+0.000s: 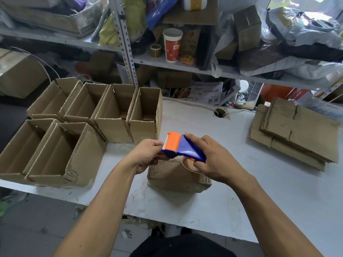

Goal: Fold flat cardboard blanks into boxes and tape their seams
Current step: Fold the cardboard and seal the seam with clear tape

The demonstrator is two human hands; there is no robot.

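A blue and orange tape dispenser [182,148] hovers just above a small folded cardboard box [174,176] in the middle of the white table [241,201]. My right hand [213,160] grips the dispenser's blue body, thumb in the tape roll's core. My left hand [146,154] pinches at the dispenser's orange cutter end, where the tape end lies. Several open folded boxes [113,112] stand in rows at the left. A stack of flat cardboard blanks [295,130] lies at the right.
Metal shelves [126,43] crowded with bags, boxes, a red paper cup [172,45] and a tape roll [155,50] rise behind the table. A cable hole [220,113] sits at the table's back. The table's near edge runs diagonally before me.
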